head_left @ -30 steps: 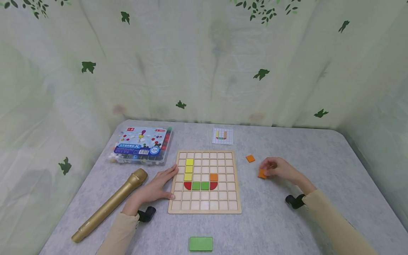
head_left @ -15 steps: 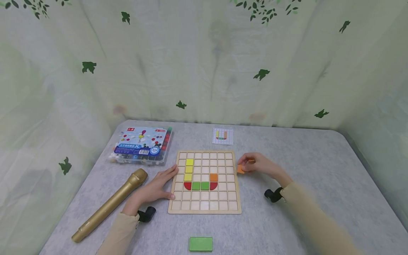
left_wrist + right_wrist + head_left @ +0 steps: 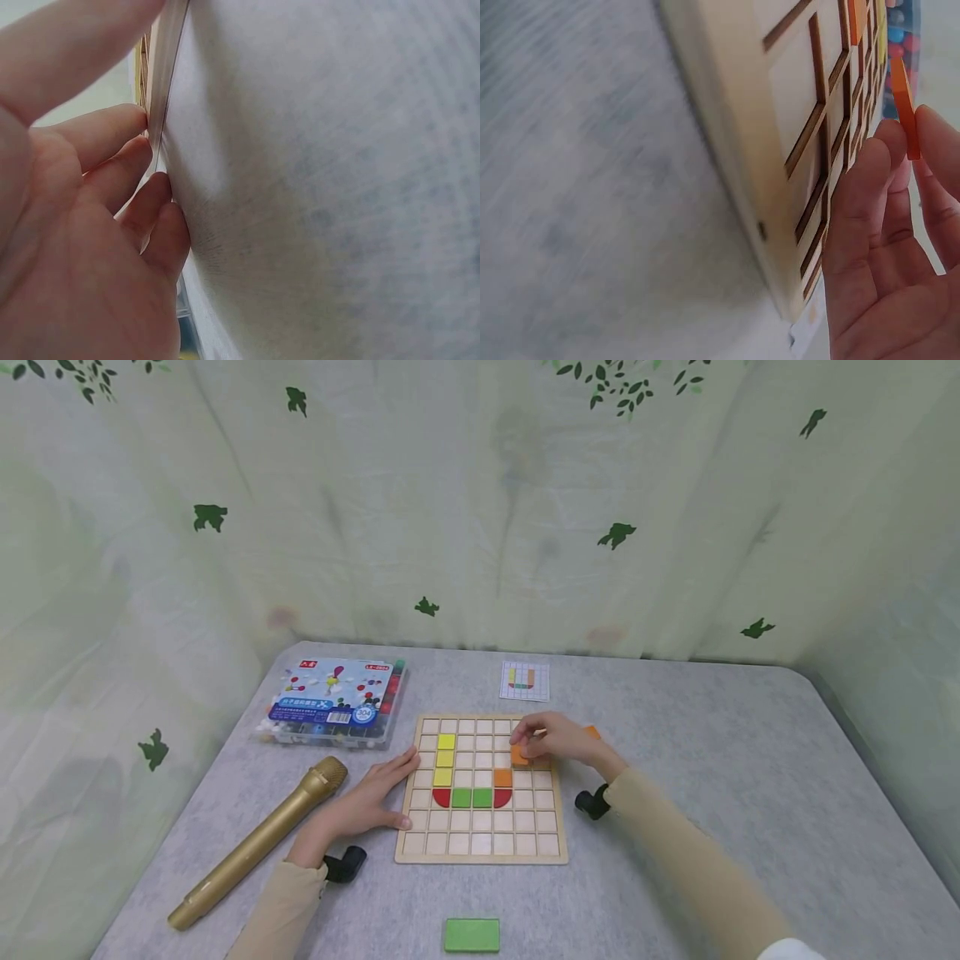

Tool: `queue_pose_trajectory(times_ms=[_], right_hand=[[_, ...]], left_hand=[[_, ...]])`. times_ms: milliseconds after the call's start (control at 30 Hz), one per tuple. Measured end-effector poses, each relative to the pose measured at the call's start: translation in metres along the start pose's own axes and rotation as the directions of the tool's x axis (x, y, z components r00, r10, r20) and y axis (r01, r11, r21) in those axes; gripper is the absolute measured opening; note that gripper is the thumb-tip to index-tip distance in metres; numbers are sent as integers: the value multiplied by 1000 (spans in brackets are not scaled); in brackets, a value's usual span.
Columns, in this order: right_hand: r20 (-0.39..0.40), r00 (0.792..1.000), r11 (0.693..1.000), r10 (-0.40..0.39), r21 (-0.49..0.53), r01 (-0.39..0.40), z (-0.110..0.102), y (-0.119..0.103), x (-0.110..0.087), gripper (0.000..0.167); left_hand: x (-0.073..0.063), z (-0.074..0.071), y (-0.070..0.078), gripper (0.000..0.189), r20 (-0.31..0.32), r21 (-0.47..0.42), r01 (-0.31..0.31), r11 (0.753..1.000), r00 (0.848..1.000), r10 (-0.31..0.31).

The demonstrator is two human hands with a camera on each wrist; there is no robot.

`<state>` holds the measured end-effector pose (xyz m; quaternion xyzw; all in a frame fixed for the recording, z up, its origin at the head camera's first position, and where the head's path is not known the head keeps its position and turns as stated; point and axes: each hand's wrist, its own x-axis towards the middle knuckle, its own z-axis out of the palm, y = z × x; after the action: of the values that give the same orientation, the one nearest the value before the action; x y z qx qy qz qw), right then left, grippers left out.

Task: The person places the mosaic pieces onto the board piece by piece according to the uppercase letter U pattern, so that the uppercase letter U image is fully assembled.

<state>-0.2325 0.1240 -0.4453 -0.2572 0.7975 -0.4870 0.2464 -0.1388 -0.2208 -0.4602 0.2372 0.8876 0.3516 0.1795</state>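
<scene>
An orange square tile (image 3: 904, 109) is pinched between thumb and fingers of my right hand (image 3: 558, 739), over the upper right part of the wooden grid board (image 3: 480, 857). My left hand (image 3: 367, 802) rests against the board's left edge, fingers extended; in the left wrist view its fingertips touch the rim (image 3: 166, 67). On the board, several yellow tiles (image 3: 445, 759) stand in a column. Below them runs a row of green tiles (image 3: 472, 797) between two rounded red tiles (image 3: 502, 797). One orange tile (image 3: 502, 777) sits above the right red one.
Behind the right hand another orange tile (image 3: 592, 732) shows partly. A pattern card (image 3: 525, 682) lies beyond the board. To the left are a plastic parts box (image 3: 333, 702) and a gold microphone (image 3: 258, 843). A green block (image 3: 472, 935) lies at the front.
My right hand has carried the orange tile leftward from the table to over the board. The left hand has stayed at the board's edge.
</scene>
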Motion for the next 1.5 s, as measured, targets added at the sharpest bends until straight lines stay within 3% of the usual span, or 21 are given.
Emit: queue_pose_trajectory(times_ms=[367, 900, 1033, 1267, 1500], right_hand=[[15, 999, 995, 52, -84, -50, 17, -9, 22, 12], [-34, 995, 982, 94, -161, -98, 27, -17, 22, 8], [-43, 995, 989, 87, -115, -91, 23, -14, 18, 8], [-64, 998, 999, 10, 41, -8, 4, 1, 3, 16], [-91, 993, 983, 75, 174, -59, -24, 18, -17, 27]], left_hand=[[1, 0, -1, 94, -3, 1, -11, 1000, 1000, 11], [0, 1, -1, 93, -4, 5, -12, 1000, 1000, 12], [0, 1, 0, 93, -5, 3, -7, 1000, 1000, 7], [0, 1, -1, 93, -3, -3, -8, 1000, 1000, 8], [0, 1, -1, 93, -5, -2, -5, 1000, 1000, 5]])
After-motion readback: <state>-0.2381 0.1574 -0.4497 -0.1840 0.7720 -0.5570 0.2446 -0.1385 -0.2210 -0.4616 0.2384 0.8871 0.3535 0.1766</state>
